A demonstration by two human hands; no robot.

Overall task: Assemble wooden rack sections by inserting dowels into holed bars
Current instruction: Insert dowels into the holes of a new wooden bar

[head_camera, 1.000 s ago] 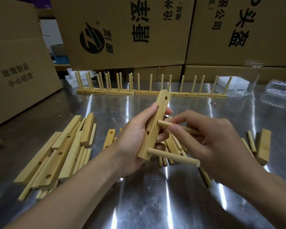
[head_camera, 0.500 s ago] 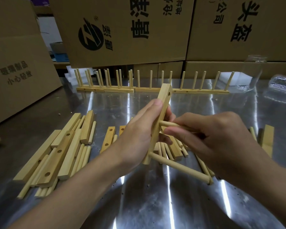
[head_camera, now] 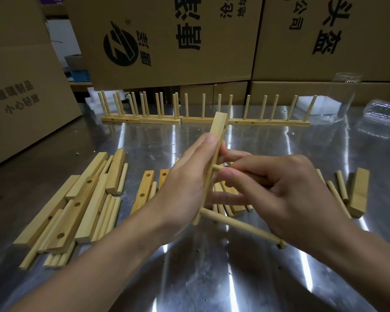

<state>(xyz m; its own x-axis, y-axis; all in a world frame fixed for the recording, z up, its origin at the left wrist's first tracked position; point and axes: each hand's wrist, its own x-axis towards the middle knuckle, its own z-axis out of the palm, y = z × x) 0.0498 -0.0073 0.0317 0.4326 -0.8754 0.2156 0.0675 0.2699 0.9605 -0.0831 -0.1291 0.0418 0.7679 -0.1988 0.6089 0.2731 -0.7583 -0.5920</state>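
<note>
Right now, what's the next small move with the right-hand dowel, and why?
Probably push the dowel deeper into the bar: the right hand pinches it at a middle hole, the left hand grips the bar, and a lower dowel is already seated.

hands (head_camera: 185,190): 2 | held bar (head_camera: 218,124): 1 | dowels (head_camera: 241,226) in it: 2 | glass jar (head_camera: 345,97): 1

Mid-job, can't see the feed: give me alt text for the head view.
Left hand holds a holed bar roughly upright; right hand pinches a dowel at its middle, a second dowel already seated below. Loose bars lie left, finished racks behind.
</note>
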